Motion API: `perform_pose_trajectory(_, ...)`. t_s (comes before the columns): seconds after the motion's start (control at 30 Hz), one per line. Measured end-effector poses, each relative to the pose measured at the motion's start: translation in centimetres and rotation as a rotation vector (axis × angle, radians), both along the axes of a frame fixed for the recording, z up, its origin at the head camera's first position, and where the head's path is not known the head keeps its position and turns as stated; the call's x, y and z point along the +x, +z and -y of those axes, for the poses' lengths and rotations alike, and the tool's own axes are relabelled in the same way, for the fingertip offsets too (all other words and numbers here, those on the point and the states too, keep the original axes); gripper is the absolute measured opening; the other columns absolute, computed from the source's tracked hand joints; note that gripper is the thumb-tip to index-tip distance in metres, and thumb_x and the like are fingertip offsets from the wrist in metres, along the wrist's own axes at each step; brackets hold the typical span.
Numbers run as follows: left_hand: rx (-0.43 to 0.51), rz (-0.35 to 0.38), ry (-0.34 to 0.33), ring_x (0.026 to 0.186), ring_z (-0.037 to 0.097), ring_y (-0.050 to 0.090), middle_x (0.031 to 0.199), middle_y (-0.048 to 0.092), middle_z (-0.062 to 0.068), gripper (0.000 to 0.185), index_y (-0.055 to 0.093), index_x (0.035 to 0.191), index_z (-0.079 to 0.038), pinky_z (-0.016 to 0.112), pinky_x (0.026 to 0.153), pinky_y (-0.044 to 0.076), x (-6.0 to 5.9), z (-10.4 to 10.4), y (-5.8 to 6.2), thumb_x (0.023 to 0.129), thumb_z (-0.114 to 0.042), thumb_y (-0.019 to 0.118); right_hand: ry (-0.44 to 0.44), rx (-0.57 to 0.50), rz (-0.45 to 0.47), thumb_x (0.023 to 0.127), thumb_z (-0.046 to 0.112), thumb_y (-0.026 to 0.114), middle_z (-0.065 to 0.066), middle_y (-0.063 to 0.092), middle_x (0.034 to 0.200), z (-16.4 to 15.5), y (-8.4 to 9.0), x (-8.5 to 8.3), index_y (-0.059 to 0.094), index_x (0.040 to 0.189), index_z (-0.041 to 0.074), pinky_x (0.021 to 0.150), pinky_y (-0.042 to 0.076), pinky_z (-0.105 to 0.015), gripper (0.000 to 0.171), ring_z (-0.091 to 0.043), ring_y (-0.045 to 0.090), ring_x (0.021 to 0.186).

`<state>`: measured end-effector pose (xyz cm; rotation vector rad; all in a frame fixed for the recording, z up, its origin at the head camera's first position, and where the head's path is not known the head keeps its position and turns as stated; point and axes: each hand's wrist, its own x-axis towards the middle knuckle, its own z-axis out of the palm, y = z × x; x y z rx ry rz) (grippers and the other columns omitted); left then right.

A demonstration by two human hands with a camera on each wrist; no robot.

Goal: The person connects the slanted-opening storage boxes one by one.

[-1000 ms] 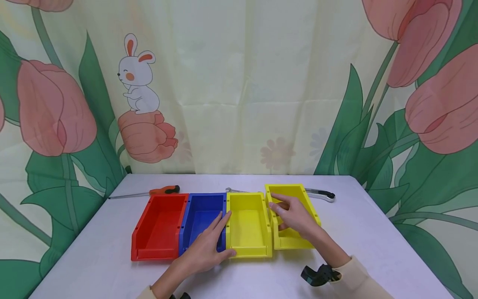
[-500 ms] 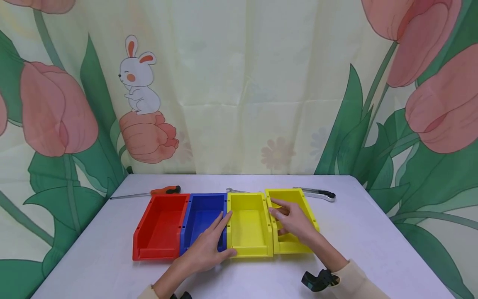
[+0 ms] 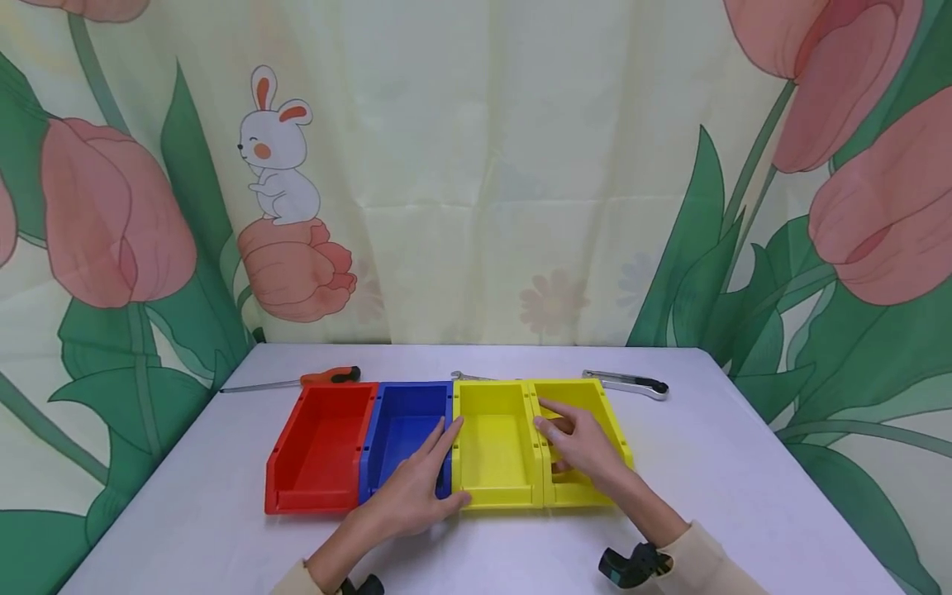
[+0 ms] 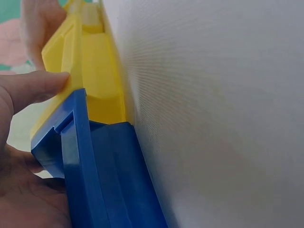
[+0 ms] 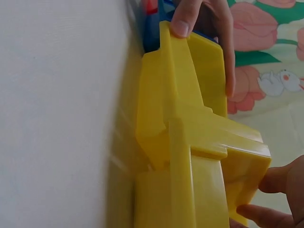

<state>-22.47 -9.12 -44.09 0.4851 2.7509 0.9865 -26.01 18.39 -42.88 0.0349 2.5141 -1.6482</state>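
**Four plastic bins in a row, both hands on them**

Bins sit side by side near the middle of the white table (image 3: 744,463), front edges roughly in line: red open-front plastic bin (image 3: 316,450) on the far left, then blue plastic bin (image 3: 402,434), then the left yellow plastic bin (image 3: 494,446), then the right yellow plastic bin (image 3: 587,413). Walls touch or nearly touch all along the row.

Left hand (image 3: 412,496) lies flat over the blue bin's front right corner — fingers straight, index running up the seam between blue and yellow, thumb pressed on the front lip of the left yellow bin. Nothing gripped. The left wrist view shows the thumb tip against the yellow edge and the palm under the blue bin's corner.

Right hand (image 3: 583,446) is over the right yellow bin, fingers loosely curled and dipping inside it, fingertips at the wall shared with its yellow neighbour. Whether the fingers actually clamp that wall — cannot tell. The right wrist view shows only fingertips by the bin's corner.

Behind the row: orange-handled screwdriver (image 3: 297,380) at back left, silver wrench (image 3: 468,378) poking out behind the yellow bins, silver tool with a black grip (image 3: 628,383) at back right. Backdrop is a curtain printed with tulips and a rabbit (image 3: 278,157).
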Motion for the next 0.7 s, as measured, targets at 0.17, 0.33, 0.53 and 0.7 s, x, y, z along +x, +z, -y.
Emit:
perform_pose_trajectory(0.17,-0.005,0.0,0.001,0.156,0.053,0.035,0.179,0.019,0.015,0.107,0.019,0.171,-0.032,0.075,0.108,0.048,-0.1,0.1,0.2,0.087,-0.034,0.086,-0.016,0.011,-0.018,0.107,0.028,0.065,-0.02,0.069,0.141,0.4,-0.4,0.4,0.049,0.16,0.017,0.069,0.067,-0.035,0.056,-0.017,0.073,0.09)
perform_pose_trajectory(0.33,-0.003,-0.004,0.006,0.156,0.052,0.036,0.179,0.019,0.015,0.107,0.018,0.171,-0.03,0.073,0.109,0.048,-0.3,0.3,0.3,0.088,-0.033,0.085,-0.024,0.085,-0.054,0.108,0.03,0.062,-0.019,0.068,0.142,1.1,-0.2,0.4,0.048,0.161,0.017,0.073,0.067,-0.033,0.056,-0.016,0.069,0.094)
perform_pose_trajectory(0.53,0.001,0.024,0.001,0.155,0.053,0.037,0.179,0.018,0.016,0.107,0.017,0.171,-0.031,0.074,0.109,0.048,-0.1,0.1,-0.2,0.088,-0.035,0.085,-0.023,0.165,-0.053,0.109,0.029,0.06,-0.017,0.066,0.142,1.1,0.0,1.0,0.046,0.161,0.016,0.076,0.067,-0.031,0.055,-0.018,0.068,0.102)
perform_pose_trajectory(0.7,-0.001,0.027,-0.007,0.157,0.051,0.036,0.179,0.018,0.015,0.108,0.017,0.171,-0.029,0.074,0.109,0.048,0.0,-0.4,-0.2,0.088,-0.035,0.085,-0.036,0.189,-0.037,0.109,0.027,0.06,-0.018,0.066,0.142,0.9,0.0,1.3,0.045,0.162,0.014,0.077,0.067,-0.031,0.056,-0.02,0.067,0.104)
